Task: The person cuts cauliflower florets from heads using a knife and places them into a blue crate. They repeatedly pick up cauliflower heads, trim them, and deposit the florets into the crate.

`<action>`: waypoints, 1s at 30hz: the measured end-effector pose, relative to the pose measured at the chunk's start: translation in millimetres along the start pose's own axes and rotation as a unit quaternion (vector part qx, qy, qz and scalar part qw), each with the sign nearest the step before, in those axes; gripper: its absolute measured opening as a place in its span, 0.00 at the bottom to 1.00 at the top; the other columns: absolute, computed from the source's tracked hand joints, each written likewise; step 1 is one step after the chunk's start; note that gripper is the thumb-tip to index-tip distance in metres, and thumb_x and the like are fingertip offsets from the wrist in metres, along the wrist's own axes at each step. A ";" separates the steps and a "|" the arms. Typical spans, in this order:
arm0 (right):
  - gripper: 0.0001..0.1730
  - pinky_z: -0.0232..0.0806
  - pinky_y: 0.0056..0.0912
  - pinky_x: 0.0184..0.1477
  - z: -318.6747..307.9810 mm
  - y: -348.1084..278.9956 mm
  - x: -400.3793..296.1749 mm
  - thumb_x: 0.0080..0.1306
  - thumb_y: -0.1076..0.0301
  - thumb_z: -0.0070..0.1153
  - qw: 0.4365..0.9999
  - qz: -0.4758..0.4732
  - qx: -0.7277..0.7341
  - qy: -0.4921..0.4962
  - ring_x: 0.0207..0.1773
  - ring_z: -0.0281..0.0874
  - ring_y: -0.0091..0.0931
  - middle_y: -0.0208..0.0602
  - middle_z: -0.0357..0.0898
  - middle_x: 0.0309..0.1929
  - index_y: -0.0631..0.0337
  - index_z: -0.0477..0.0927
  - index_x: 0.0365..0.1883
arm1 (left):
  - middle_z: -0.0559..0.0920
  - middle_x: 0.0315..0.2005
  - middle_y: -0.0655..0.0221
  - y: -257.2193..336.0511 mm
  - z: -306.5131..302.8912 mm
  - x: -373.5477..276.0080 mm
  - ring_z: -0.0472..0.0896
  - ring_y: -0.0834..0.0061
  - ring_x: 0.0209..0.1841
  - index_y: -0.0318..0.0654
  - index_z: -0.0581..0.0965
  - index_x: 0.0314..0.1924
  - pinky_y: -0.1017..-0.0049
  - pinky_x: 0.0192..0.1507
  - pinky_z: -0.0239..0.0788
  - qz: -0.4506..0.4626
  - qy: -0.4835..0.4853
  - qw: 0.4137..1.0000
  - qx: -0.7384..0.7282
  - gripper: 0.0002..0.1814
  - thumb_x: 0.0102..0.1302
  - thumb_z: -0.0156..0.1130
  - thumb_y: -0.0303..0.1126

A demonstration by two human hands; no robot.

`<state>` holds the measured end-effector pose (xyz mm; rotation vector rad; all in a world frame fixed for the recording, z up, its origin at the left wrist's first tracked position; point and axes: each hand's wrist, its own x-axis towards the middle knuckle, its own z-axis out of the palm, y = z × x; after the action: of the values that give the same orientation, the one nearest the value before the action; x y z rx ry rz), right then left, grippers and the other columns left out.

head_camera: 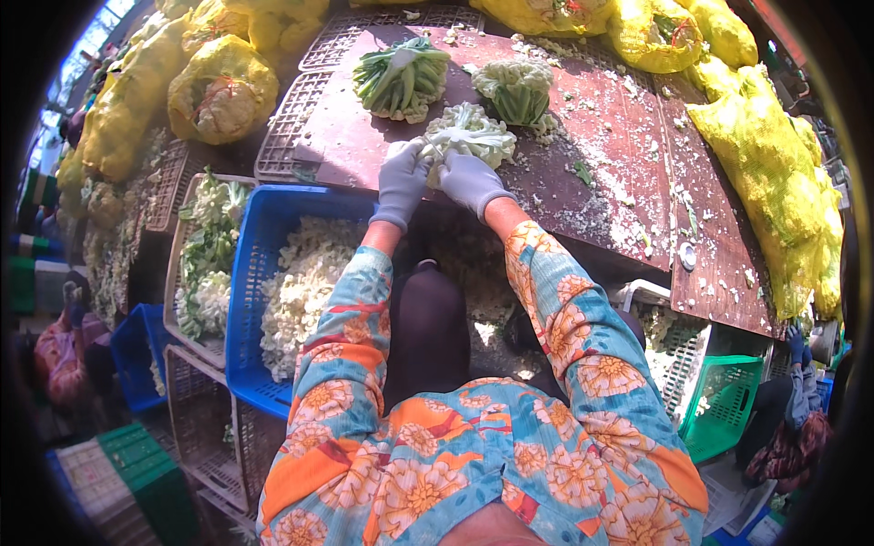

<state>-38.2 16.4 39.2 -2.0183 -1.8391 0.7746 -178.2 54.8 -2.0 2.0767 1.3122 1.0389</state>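
Both my hands wear pale gloves and meet at the near side of a cauliflower head (472, 135), at the near edge of a reddish board (601, 164). My left hand (401, 176) has its fingers closed at the cauliflower's left side, near a thin edge that is too small to identify. On the nearer right part of the same head rests my right hand (468, 179), fingers bent; whether it holds a tool is hidden. Behind lie a cauliflower with green stalks (403, 78) and another trimmed one (517, 89). White crumbs and bits of leaf are scattered over the board.
A blue basket (239, 293) of cut florets (307, 286) stands at my left, beside a crate of leaves and stalks (208, 259). Yellow net sacks (765, 184) line the board's far and right sides. A green basket (724, 409) is at right. Other people sit at both sides.
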 end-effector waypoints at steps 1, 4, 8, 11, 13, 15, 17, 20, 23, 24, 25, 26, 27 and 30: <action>0.20 0.63 0.48 0.51 -4.1 -2.6 2.8 0.65 0.58 0.42 0.999 -0.026 0.004 -0.025 0.49 0.74 0.49 0.59 0.77 0.41 0.67 0.73 0.44 | 0.83 0.40 0.64 -10.5 -3.0 -2.4 0.80 0.74 0.40 0.36 0.78 0.48 0.75 0.45 0.70 -0.050 0.014 0.994 -0.093 0.15 0.61 0.62 0.30; 0.22 0.63 0.47 0.54 3.2 5.0 -6.3 0.66 0.58 0.41 0.998 -0.048 0.029 -0.017 0.52 0.73 0.48 0.59 0.76 0.46 0.63 0.72 0.51 | 0.81 0.42 0.66 -35.0 -17.8 -9.8 0.79 0.69 0.42 0.42 0.75 0.53 0.73 0.49 0.69 -0.164 0.090 0.924 -0.334 0.16 0.65 0.58 0.32; 0.23 0.64 0.44 0.53 9.4 5.6 -19.8 0.66 0.55 0.46 0.992 -0.066 0.105 0.035 0.49 0.75 0.47 0.57 0.78 0.42 0.62 0.72 0.54 | 0.75 0.50 0.66 -44.6 -52.0 -26.6 0.74 0.64 0.51 0.43 0.68 0.57 0.58 0.57 0.63 -0.294 0.075 0.723 -0.621 0.18 0.71 0.48 0.40; 0.24 0.65 0.42 0.52 6.0 -6.5 -34.3 0.67 0.55 0.47 0.976 -0.044 0.215 -0.012 0.48 0.76 0.46 0.56 0.79 0.41 0.61 0.71 0.55 | 0.76 0.50 0.66 -22.1 -70.6 -40.3 0.73 0.63 0.53 0.43 0.70 0.56 0.59 0.58 0.62 -0.234 0.019 0.654 -0.719 0.18 0.70 0.50 0.40; 0.24 0.65 0.41 0.51 -1.8 -21.4 -52.7 0.67 0.55 0.48 0.971 -0.027 0.234 -0.033 0.49 0.76 0.44 0.54 0.79 0.42 0.60 0.71 0.57 | 0.78 0.49 0.65 -18.9 -82.2 -51.2 0.76 0.64 0.51 0.44 0.73 0.54 0.57 0.55 0.65 -0.223 0.026 0.667 -0.710 0.17 0.71 0.48 0.42; 0.24 0.65 0.41 0.51 4.4 -13.9 -60.9 0.67 0.55 0.48 0.976 -0.064 0.206 -0.013 0.49 0.76 0.45 0.54 0.79 0.42 0.60 0.71 0.56 | 0.79 0.48 0.65 -18.2 -106.0 -65.6 0.76 0.64 0.51 0.43 0.74 0.53 0.57 0.55 0.65 -0.224 0.031 0.668 -0.709 0.17 0.71 0.48 0.42; 0.24 0.65 0.42 0.51 0.6 -6.0 -72.9 0.67 0.55 0.47 0.981 -0.086 0.172 0.000 0.49 0.76 0.46 0.55 0.79 0.42 0.60 0.71 0.56 | 0.80 0.47 0.64 -32.5 -131.7 -86.6 0.78 0.66 0.48 0.40 0.73 0.53 0.62 0.53 0.69 -0.251 0.035 0.676 -0.692 0.17 0.71 0.50 0.41; 0.24 0.65 0.45 0.50 -13.4 18.9 -92.4 0.67 0.56 0.46 0.991 -0.068 0.118 -0.002 0.48 0.76 0.48 0.56 0.79 0.41 0.61 0.70 0.55 | 0.80 0.45 0.63 -30.4 -194.0 -119.6 0.79 0.76 0.45 0.32 0.74 0.52 0.77 0.47 0.71 -0.332 0.037 0.880 -0.337 0.16 0.68 0.55 0.32; 0.24 0.66 0.45 0.48 -23.6 33.5 -103.8 0.66 0.56 0.46 0.990 -0.006 0.140 -0.003 0.46 0.76 0.47 0.55 0.79 0.39 0.59 0.69 0.56 | 0.80 0.44 0.64 -112.7 -237.7 -154.2 0.78 0.77 0.44 0.28 0.75 0.50 0.78 0.47 0.70 -0.304 0.117 0.946 0.009 0.16 0.65 0.60 0.30; 0.24 0.66 0.44 0.48 -29.0 37.5 -105.5 0.66 0.56 0.47 0.994 0.000 0.105 0.014 0.45 0.77 0.47 0.53 0.80 0.38 0.58 0.68 0.57 | 0.80 0.43 0.65 -106.9 -224.5 -146.1 0.78 0.78 0.43 0.29 0.75 0.50 0.79 0.47 0.70 -0.282 0.110 0.953 -0.028 0.15 0.65 0.59 0.29; 0.24 0.66 0.44 0.47 -32.5 47.5 -105.2 0.66 0.55 0.47 0.993 0.005 0.118 0.021 0.45 0.77 0.47 0.53 0.80 0.37 0.58 0.68 0.57 | 0.80 0.43 0.66 -86.9 -202.4 -130.7 0.77 0.79 0.42 0.30 0.76 0.49 0.79 0.46 0.70 -0.257 0.099 0.959 -0.068 0.15 0.65 0.59 0.28; 0.24 0.66 0.44 0.47 -33.6 59.7 -102.8 0.66 0.55 0.47 0.991 0.010 0.131 0.028 0.45 0.77 0.47 0.53 0.80 0.37 0.58 0.69 0.57 | 0.80 0.40 0.69 -53.7 -171.9 -111.8 0.76 0.82 0.41 0.32 0.77 0.48 0.80 0.44 0.69 -0.223 0.073 0.961 -0.147 0.12 0.65 0.59 0.27; 0.24 0.66 0.44 0.47 -34.0 65.6 -99.6 0.66 0.55 0.47 0.989 0.008 0.147 0.030 0.45 0.77 0.46 0.53 0.80 0.37 0.58 0.69 0.57 | 0.81 0.37 0.71 -28.6 -146.2 -98.0 0.76 0.84 0.39 0.33 0.78 0.46 0.81 0.43 0.69 -0.202 0.048 0.970 -0.128 0.10 0.65 0.59 0.27; 0.24 0.66 0.46 0.48 -30.8 73.9 -97.4 0.66 0.55 0.45 0.998 0.032 0.032 0.036 0.45 0.78 0.46 0.51 0.80 0.38 0.58 0.69 0.56 | 0.82 0.31 0.72 32.6 -69.7 -71.6 0.75 0.86 0.35 0.31 0.79 0.42 0.82 0.39 0.68 -0.258 -0.072 0.931 -0.250 0.10 0.65 0.61 0.31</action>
<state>36.7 -85.0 40.9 -2.0464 -1.6958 0.7594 -234.3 -24.3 38.5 1.3061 1.2570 0.8480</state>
